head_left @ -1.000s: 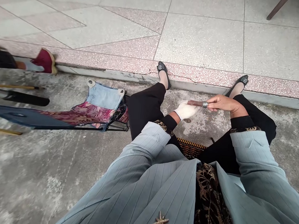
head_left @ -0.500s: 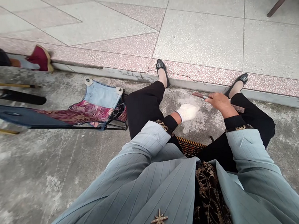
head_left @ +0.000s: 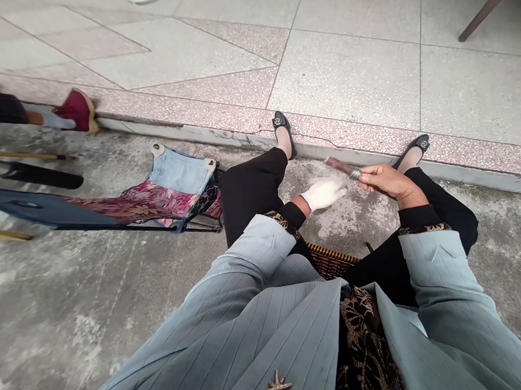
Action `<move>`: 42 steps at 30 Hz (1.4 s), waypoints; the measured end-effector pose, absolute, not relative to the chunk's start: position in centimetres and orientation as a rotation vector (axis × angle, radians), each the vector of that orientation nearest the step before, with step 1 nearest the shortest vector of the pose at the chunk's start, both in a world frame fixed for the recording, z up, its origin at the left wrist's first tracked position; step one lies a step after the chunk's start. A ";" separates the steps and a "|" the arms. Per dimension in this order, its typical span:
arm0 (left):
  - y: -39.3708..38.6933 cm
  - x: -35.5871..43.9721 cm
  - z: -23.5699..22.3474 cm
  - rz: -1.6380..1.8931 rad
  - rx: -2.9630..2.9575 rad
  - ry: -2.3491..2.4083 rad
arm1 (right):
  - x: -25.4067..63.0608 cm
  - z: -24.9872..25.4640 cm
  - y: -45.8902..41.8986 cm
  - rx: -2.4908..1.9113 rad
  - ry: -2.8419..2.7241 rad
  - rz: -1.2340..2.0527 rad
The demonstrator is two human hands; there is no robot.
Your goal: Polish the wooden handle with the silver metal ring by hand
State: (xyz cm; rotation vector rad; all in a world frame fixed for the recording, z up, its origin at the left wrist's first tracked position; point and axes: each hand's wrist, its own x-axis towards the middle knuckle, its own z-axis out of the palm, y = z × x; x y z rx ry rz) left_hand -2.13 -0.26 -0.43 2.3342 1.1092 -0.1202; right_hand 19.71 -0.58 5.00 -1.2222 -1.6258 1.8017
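Between my knees, my right hand [head_left: 386, 181] is bare and closed around a brown stick [head_left: 338, 165]. Silvery wire [head_left: 355, 174] is wound around the stick just ahead of my thumb. Its far end points left and slightly away from me, and the rest is hidden by my hand and wrist. My left hand [head_left: 326, 194], in a white knitted glove, is just below the stick, apart from it. The gloved fingers are pressed together and point right. Whatever they might hold is too small to make out.
A low folding chair [head_left: 168, 196] with blue and floral fabric stands at my left. Beyond it is another person's red shoe [head_left: 78, 111] by the raised tiled step [head_left: 195, 101]. A woven wicker seat edge [head_left: 333, 260] shows beneath me. A dark furniture leg [head_left: 479, 20] stands at upper right.
The stick's end was at my left glove, then swung off with its rear part showing past my right wrist. Now that rear part is hidden again, and the stick is above the glove.
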 end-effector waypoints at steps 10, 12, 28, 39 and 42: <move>-3.9 -1.6 1.4 -0.090 2.473 1.090 | 17.6 5.6 -3.9 -1.448 -1.309 1.435; -4.8 -1.7 2.6 -0.057 2.478 1.116 | 16.8 6.7 -5.1 -1.401 -1.278 1.420; -11.0 -3.8 7.5 0.089 2.586 1.234 | 13.5 11.7 -11.6 -1.381 -1.468 1.015; -10.9 -6.1 12.4 0.028 2.960 1.068 | 15.0 16.1 -16.1 -1.517 -2.584 1.167; -9.5 -6.0 13.8 0.178 2.905 1.080 | 15.8 18.0 -17.6 -1.104 -2.355 1.384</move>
